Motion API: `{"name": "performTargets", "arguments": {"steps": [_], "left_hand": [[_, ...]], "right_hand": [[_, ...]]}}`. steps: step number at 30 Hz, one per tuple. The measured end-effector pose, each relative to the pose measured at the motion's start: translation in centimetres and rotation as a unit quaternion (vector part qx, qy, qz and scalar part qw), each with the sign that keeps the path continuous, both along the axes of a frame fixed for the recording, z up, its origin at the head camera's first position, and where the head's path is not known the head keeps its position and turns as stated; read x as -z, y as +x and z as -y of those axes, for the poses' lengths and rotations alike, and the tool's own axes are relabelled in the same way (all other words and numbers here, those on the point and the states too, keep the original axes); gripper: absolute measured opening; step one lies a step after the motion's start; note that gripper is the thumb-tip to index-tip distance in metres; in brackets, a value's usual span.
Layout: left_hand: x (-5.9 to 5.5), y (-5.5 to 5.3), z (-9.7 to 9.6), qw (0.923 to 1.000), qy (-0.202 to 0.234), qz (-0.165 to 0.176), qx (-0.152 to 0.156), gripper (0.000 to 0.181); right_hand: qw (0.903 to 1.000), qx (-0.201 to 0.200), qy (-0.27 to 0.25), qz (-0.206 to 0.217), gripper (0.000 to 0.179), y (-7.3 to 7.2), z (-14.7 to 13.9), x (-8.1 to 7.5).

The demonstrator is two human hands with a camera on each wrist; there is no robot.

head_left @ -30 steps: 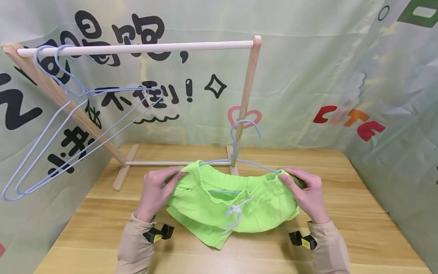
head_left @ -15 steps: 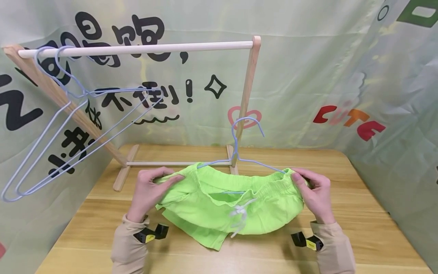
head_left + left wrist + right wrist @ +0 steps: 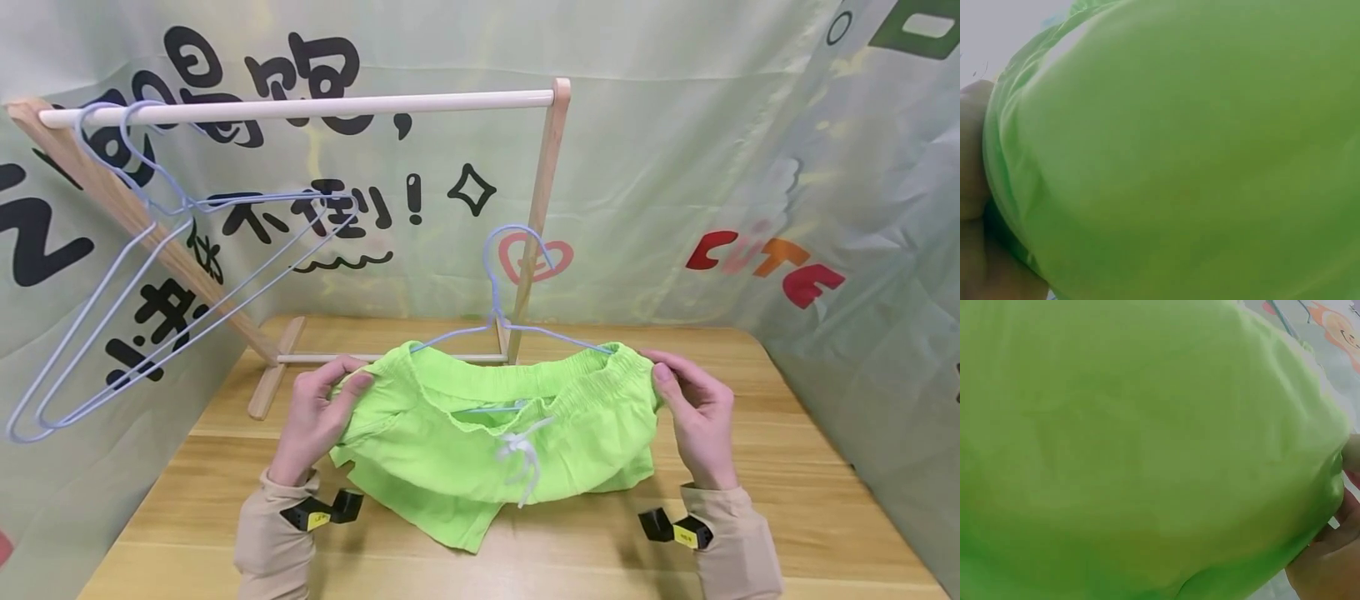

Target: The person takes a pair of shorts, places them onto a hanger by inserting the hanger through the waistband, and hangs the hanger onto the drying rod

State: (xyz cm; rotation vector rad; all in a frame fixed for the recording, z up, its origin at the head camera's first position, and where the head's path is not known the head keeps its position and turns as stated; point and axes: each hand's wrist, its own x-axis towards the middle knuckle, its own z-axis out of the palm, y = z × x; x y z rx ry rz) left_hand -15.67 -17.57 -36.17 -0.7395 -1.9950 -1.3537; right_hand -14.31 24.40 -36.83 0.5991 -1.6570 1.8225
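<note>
Lime-green shorts (image 3: 442,454) with a white drawstring bow (image 3: 517,447) are stretched sideways between both hands, waistband up, in the head view. A light blue wire hanger (image 3: 497,304) sits inside the waistband, its hook and sloping shoulders rising above it. My left hand (image 3: 318,412) pinches the left side of the shorts between thumb and fingers. On the opposite side my right hand (image 3: 701,412) pinches the fabric near the waistband. Green cloth fills most of both wrist views, with left fingers (image 3: 972,150) and the right hand (image 3: 1329,565) at its outer edges.
A wooden rack with a white rail (image 3: 337,106) stands at the back left of the wooden table (image 3: 780,467). Two blue hangers (image 3: 97,283) hang at the rail's left end. Behind is a printed cloth backdrop (image 3: 637,167).
The hanger and the waistband have risen, and the hook has shifted left. My left hand has moved outward to the left; my right hand has moved slightly right.
</note>
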Motion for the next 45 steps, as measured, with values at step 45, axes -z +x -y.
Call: {"name": "performTargets", "arguments": {"steps": [45], "left_hand": [[-1.4,1.4,5.5,0.9097,0.355,-0.093,-0.195,0.008]], "right_hand": [[0.9898,-0.044,0.112,0.076,0.043,-0.2,0.0,0.1]]}}
